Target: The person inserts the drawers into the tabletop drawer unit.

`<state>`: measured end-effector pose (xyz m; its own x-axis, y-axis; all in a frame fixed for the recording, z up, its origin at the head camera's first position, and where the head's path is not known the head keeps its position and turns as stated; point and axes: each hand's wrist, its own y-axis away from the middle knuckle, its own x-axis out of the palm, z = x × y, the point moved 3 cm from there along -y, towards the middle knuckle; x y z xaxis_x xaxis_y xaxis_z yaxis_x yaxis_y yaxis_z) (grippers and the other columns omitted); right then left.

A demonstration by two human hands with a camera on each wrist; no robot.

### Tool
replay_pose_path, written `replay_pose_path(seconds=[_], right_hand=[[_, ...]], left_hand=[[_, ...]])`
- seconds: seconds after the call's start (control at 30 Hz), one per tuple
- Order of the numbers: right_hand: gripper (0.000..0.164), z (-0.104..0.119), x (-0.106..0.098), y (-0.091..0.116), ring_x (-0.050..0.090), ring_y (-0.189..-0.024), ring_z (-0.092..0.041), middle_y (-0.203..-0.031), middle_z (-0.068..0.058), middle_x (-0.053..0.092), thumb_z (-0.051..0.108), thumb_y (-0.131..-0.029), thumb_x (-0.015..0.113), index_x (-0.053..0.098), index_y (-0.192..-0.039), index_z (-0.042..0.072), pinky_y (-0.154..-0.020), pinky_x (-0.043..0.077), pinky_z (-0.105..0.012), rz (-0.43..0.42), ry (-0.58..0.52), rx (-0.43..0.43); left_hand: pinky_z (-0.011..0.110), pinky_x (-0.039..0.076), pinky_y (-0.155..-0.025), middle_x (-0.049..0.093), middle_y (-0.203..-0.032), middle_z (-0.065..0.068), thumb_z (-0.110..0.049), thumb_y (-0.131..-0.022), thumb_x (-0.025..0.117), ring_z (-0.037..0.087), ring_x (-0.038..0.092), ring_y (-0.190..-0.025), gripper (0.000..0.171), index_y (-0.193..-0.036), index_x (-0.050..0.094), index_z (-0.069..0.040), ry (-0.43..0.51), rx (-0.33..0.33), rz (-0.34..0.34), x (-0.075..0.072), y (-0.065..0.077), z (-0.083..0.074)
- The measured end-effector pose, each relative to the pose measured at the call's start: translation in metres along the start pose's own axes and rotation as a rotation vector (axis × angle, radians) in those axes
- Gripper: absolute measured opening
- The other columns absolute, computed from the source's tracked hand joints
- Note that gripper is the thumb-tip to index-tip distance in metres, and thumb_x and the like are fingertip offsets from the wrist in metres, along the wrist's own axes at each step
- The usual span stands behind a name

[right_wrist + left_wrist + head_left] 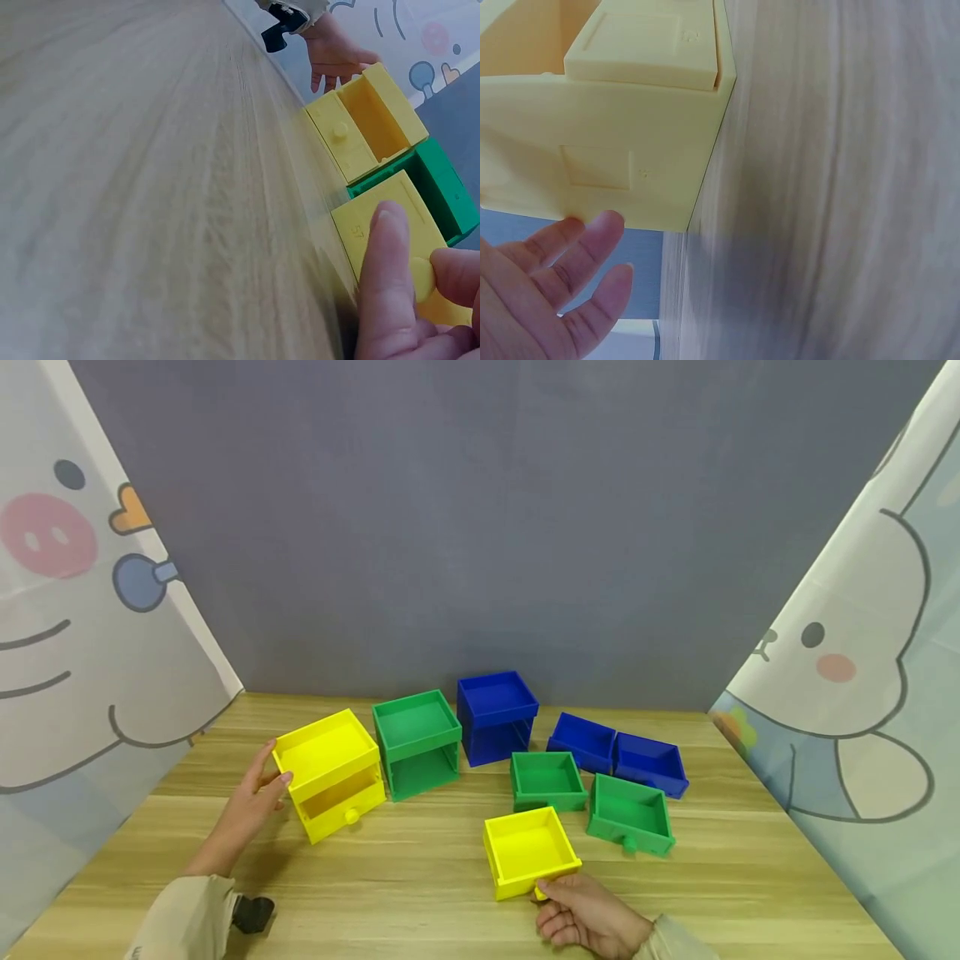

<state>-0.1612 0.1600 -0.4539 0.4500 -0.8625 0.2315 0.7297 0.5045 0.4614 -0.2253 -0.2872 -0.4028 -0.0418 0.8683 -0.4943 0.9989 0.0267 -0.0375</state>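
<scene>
A right hand [592,917] pinches the knob [539,893] of a yellow drawer [528,850], nearer the person than two green drawers [632,814]; whether it is lifted, I cannot tell. The left hand [250,806], fingers loosely extended, touches the side of a yellow cabinet [324,752]. Held only by its knob, the drawer could tip; so lightly steadied, the cabinet might slide if bumped

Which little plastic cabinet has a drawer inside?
The yellow plastic cabinet, beside the left hand: one yellow drawer with a round knob sits in its bottom. The green plastic cabinet and blue plastic cabinet hold no drawers.
</scene>
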Motion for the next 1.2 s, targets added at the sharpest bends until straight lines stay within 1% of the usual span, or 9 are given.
replay_pose_path(seconds=[0.23, 0.37, 0.53, 0.63, 0.8, 0.9, 1.0, 1.1, 1.2], right_hand=[[0.023, 0.0, 0.005, -0.005, 0.06, -0.062, 0.0, -0.074, 0.004, 0.065, 0.022, -0.1, 0.05, 0.061, -0.097, 0.002, -0.062, 0.05, -0.014, -0.018, -0.015, -0.05], [0.023, 0.003, 0.006, -0.008, 0.06, -0.061, 0.0, -0.073, 0.004, 0.064, 0.021, -0.101, 0.05, 0.062, -0.09, 0.005, -0.061, 0.05, -0.014, -0.046, -0.024, -0.079], [0.023, 0.005, 0.006, -0.008, 0.062, -0.062, -0.001, -0.072, 0.004, 0.065, 0.019, -0.101, 0.05, 0.063, -0.088, 0.006, -0.061, 0.05, -0.014, -0.058, -0.047, -0.088], [0.022, 0.006, 0.008, -0.01, 0.063, -0.064, -0.001, -0.073, 0.004, 0.066, 0.017, -0.1, 0.05, 0.064, -0.088, 0.005, -0.062, 0.051, -0.015, -0.061, -0.049, -0.088], [0.022, 0.007, 0.012, -0.013, 0.064, -0.066, -0.003, -0.074, 0.002, 0.066, 0.017, -0.1, 0.051, 0.063, -0.092, 0.001, -0.064, 0.052, -0.016, -0.082, -0.034, -0.099], [0.023, 0.009, 0.016, -0.017, 0.064, -0.067, -0.005, -0.077, 0.0, 0.066, 0.018, -0.1, 0.051, 0.062, -0.096, -0.002, -0.065, 0.052, -0.017, -0.084, -0.025, -0.107], [0.023, 0.01, 0.021, -0.022, 0.064, -0.067, -0.006, -0.077, -0.001, 0.066, 0.017, -0.1, 0.052, 0.061, -0.097, -0.004, -0.065, 0.052, -0.018, -0.076, -0.015, -0.114], [0.024, 0.012, 0.026, -0.026, 0.065, -0.067, -0.006, -0.077, -0.001, 0.066, 0.017, -0.099, 0.052, 0.061, -0.098, -0.005, -0.064, 0.052, -0.018, -0.056, -0.012, -0.122], [0.023, 0.016, 0.031, -0.029, 0.064, -0.067, -0.005, -0.076, -0.001, 0.066, 0.016, -0.099, 0.052, 0.061, -0.097, -0.005, -0.064, 0.052, -0.017, -0.025, -0.019, -0.137]], left_hand=[[0.042, 0.05, -0.081, 0.02, -0.142, 0.042, -0.03, -0.105, 0.037, 0.054, 0.041, -0.119, 0.07, -0.153, -0.009, -0.011, -0.007, 0.012, -0.01, -0.006, 0.003, 0.003], [0.042, 0.051, -0.08, 0.022, -0.14, 0.043, -0.03, -0.104, 0.038, 0.053, 0.048, -0.111, 0.07, -0.153, -0.007, -0.01, -0.018, 0.013, -0.016, -0.006, 0.003, 0.004], [0.046, 0.049, -0.079, 0.021, -0.139, 0.044, -0.028, -0.105, 0.037, 0.052, 0.05, -0.107, 0.069, -0.152, -0.008, -0.007, -0.008, 0.013, -0.009, -0.004, 0.004, 0.003], [0.042, 0.05, -0.077, 0.015, -0.143, 0.043, -0.025, -0.105, 0.037, 0.054, 0.044, -0.114, 0.069, -0.152, -0.01, -0.007, 0.01, 0.025, -0.001, -0.004, 0.004, 0.003], [0.027, 0.049, -0.072, 0.006, -0.147, 0.041, -0.021, -0.105, 0.038, 0.054, 0.03, -0.125, 0.068, -0.152, -0.009, -0.005, 0.052, 0.052, -0.003, -0.002, 0.002, 0.002], [0.025, 0.048, -0.071, 0.011, -0.143, 0.043, -0.02, -0.105, 0.037, 0.055, 0.032, -0.123, 0.067, -0.151, -0.008, -0.004, 0.062, 0.053, -0.014, 0.0, 0.001, 0.002], [0.028, 0.048, -0.072, 0.015, -0.141, 0.044, -0.02, -0.105, 0.036, 0.055, 0.034, -0.122, 0.067, -0.152, -0.008, -0.005, 0.06, 0.048, -0.017, 0.001, 0.0, 0.001], [0.029, 0.049, -0.072, 0.014, -0.142, 0.044, -0.02, -0.105, 0.037, 0.055, 0.034, -0.122, 0.067, -0.152, -0.009, -0.004, 0.062, 0.054, -0.017, 0.003, 0.0, 0.0], [0.028, 0.049, -0.07, 0.01, -0.144, 0.043, -0.02, -0.104, 0.037, 0.054, 0.032, -0.124, 0.068, -0.152, -0.008, -0.004, 0.066, 0.068, -0.016, 0.004, -0.002, -0.001]])
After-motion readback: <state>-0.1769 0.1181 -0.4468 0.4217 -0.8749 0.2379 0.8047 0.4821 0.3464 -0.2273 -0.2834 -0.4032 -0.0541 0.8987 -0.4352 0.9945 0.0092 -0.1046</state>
